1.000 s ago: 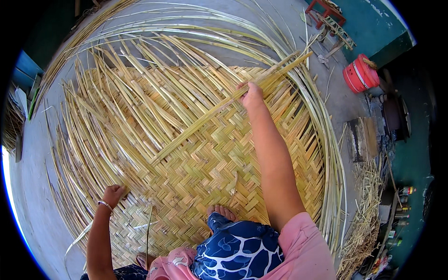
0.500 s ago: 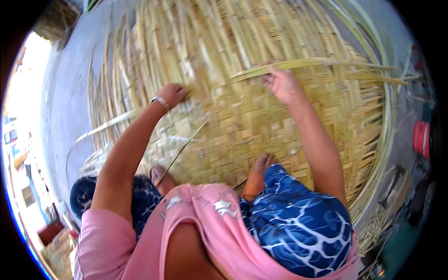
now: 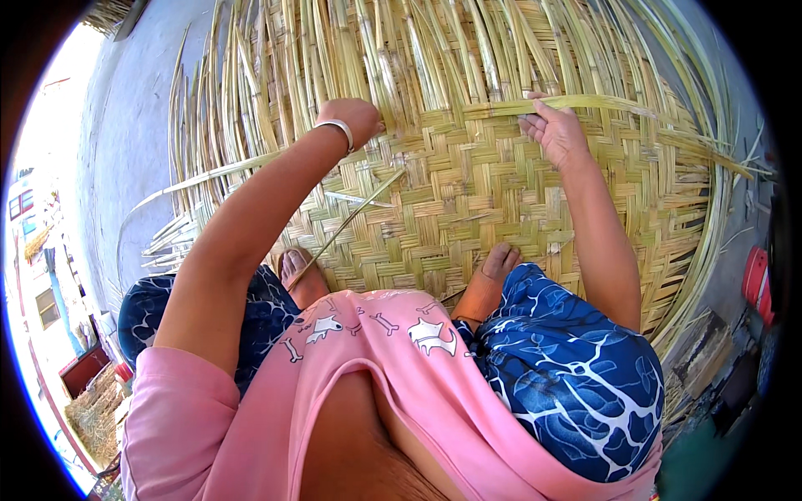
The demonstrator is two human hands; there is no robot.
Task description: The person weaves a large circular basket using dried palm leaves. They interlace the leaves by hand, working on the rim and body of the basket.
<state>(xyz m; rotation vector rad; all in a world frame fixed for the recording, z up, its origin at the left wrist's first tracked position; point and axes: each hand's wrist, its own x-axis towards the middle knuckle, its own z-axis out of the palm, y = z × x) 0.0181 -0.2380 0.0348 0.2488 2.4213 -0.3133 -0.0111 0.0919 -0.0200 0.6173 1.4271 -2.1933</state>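
Note:
A woven mat of flat yellow-green splints spreads in front of me, its loose splint ends fanning out at the far side. My right hand pinches a long pale-green strip between thumb and fingers. That strip lies crosswise along the far edge of the tight weave. At that same edge, left of the strip's visible end, my left hand is closed, knuckles up, with a bracelet on its wrist. Its fingertips are mostly hidden, so what they grip cannot be made out. Another pale strip runs out leftward beneath my left forearm.
My bare feet rest at the mat's near side. A thin loose splint slants over the weave beside my left foot. Long strips curve around the right edge. A red container and dry scraps stand at the far right.
The view has shifted and sharpened. My left hand has moved a little right and farther away along the weave's edge. The right hand has shifted rightward, still pinching the strip.

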